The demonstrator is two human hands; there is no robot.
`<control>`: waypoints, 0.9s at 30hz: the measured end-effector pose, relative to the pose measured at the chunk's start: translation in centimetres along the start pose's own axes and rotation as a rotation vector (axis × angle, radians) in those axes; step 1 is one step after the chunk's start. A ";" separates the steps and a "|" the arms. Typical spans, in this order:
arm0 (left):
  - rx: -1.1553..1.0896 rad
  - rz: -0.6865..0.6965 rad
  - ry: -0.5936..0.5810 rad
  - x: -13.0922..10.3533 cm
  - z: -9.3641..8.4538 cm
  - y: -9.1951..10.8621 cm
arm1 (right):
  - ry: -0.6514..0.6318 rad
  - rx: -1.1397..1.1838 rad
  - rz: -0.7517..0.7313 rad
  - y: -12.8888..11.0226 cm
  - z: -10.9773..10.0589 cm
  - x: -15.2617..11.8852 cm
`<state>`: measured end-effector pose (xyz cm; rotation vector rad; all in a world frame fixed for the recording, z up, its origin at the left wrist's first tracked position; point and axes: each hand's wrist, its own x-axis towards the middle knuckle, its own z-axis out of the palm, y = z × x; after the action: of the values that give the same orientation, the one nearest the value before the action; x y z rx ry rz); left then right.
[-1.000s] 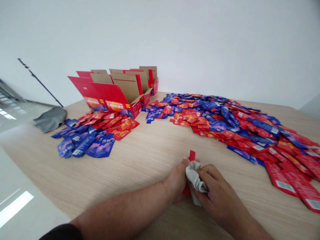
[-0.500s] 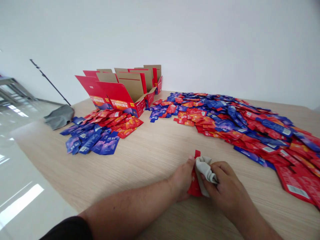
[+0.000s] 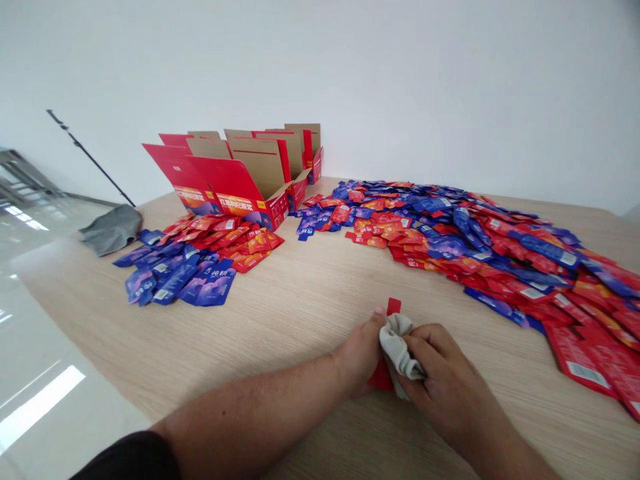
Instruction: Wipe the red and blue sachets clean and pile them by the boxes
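My left hand [image 3: 364, 353] grips a red pouch [image 3: 383, 377] by its left side, just above the near part of the table. The pouch's narrow top tab sticks up past my thumb. A crumpled pale grey cloth [image 3: 399, 343] is bunched in my right hand [image 3: 443, 380], whose fingers are closed around it. The cloth lies against the pouch's face and hides most of it. Right of my hands spreads a large heap of red and blue pouches [image 3: 450, 233].
A smaller pile of blue and red pouches [image 3: 205, 277] lies on the left of the wooden table [image 3: 280, 313]. Behind it stand several open red cartons [image 3: 235, 190] with raised flaps. A grey cloth [image 3: 113, 230] rests at the left edge. The wall closes off the back.
My right hand and the cloth have shifted slightly left, covering more of the red pouch. My left hand keeps its grip. The whole view has moved a little.
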<state>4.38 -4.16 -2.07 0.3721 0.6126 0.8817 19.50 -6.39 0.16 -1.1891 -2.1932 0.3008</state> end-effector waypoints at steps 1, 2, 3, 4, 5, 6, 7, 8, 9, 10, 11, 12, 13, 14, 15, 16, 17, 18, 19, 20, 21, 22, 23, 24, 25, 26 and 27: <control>-0.001 -0.008 -0.009 0.1 -0.1 -0.1 | 0.018 -0.007 0.009 0.0 0.0 0.0; -0.001 -0.019 -0.006 0.1 -0.2 -0.1 | 0.045 -0.019 0.028 -0.1 -0.1 0.1; 0.000 -0.026 0.006 0.1 -0.2 0.0 | 0.065 -0.028 0.046 -0.1 -0.1 0.1; 0.001 -0.029 0.021 0.0 -0.1 0.0 | 0.065 -0.029 0.057 -0.3 -0.2 0.2; 0.003 -0.029 0.033 -0.1 0.0 0.1 | 0.045 -0.022 0.055 -0.4 -0.2 0.2; 0.004 -0.031 0.033 -0.3 0.1 0.3 | 0.007 -0.005 0.038 -0.6 -0.3 0.3; 0.004 -0.028 0.026 -0.4 0.2 0.5 | -0.038 0.014 0.019 -0.9 -0.4 0.3; 0.005 -0.033 0.015 -0.6 0.4 0.6 | -0.065 0.027 -0.001 -1.0 -0.5 0.4; 0.006 -0.042 0.013 -0.8 0.5 0.8 | -0.067 0.030 -0.006 -1.2 -0.6 0.5; 0.008 -0.048 0.022 -0.9 0.7 0.9 | -0.049 0.021 0.012 -1.2 -0.6 0.6; 0.008 -0.049 0.034 -1.0 0.8 1.0 | -0.011 0.006 0.046 -1.2 -0.7 0.7; 0.010 -0.044 0.047 -1.0 1.0 1.0 | 0.034 -0.012 0.088 -1.2 -0.8 0.7; 0.014 -0.034 0.054 -1.0 1.1 1.0 | 0.072 -0.025 0.123 -1.2 -0.8 0.8; 0.021 -0.014 0.056 -1.0 1.1 1.0 | 0.089 -0.027 0.136 -1.2 -0.9 0.8; 0.036 0.017 0.051 -1.0 1.1 0.9 | 0.079 -0.018 0.126 -1.3 -1.0 0.8; 0.057 0.054 0.042 -1.0 1.1 0.8 | 0.053 -0.005 0.097 -1.5 -1.1 0.8; 0.083 0.088 0.036 -1.1 0.9 0.7 | 0.026 0.008 0.064 -1.6 -1.2 0.9; 0.112 0.114 0.029 -1.1 0.8 0.6 | 0.019 0.012 0.041 -1.7 -1.3 0.9; 0.151 0.120 0.013 -1.2 0.5 0.5 | 0.040 0.005 0.039 -1.7 -1.5 1.0; 0.202 0.098 -0.014 -1.3 0.3 0.5 | 0.091 -0.014 0.061 -1.6 -1.7 1.1; 0.260 0.063 -0.045 -1.5 0.1 0.4 | 0.157 -0.038 0.100 -1.5 -1.8 1.2; 0.317 0.027 -0.075 -1.6 -0.1 0.4 | 0.221 -0.059 0.142 -1.3 -2.0 1.3; 0.363 0.000 -0.102 -1.7 -0.2 0.4 | 0.262 -0.071 0.170 -1.2 -2.2 1.4; 0.391 -0.006 -0.122 -1.8 -0.2 0.4 | 0.266 -0.070 0.171 -1.1 -2.3 1.5; 0.397 0.008 -0.129 -1.9 -0.1 0.5 | 0.240 -0.060 0.151 -1.0 -2.4 1.6; 0.391 0.027 -0.124 -1.9 -0.1 0.6 | 0.200 -0.048 0.121 -1.0 -2.4 1.6; 0.387 0.036 -0.114 -1.9 0.0 0.6 | 0.164 -0.042 0.095 -1.0 -2.4 1.6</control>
<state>3.10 -5.33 -1.04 0.7792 0.6719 0.7680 19.65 -5.88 3.18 -1.2964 -2.0142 0.1896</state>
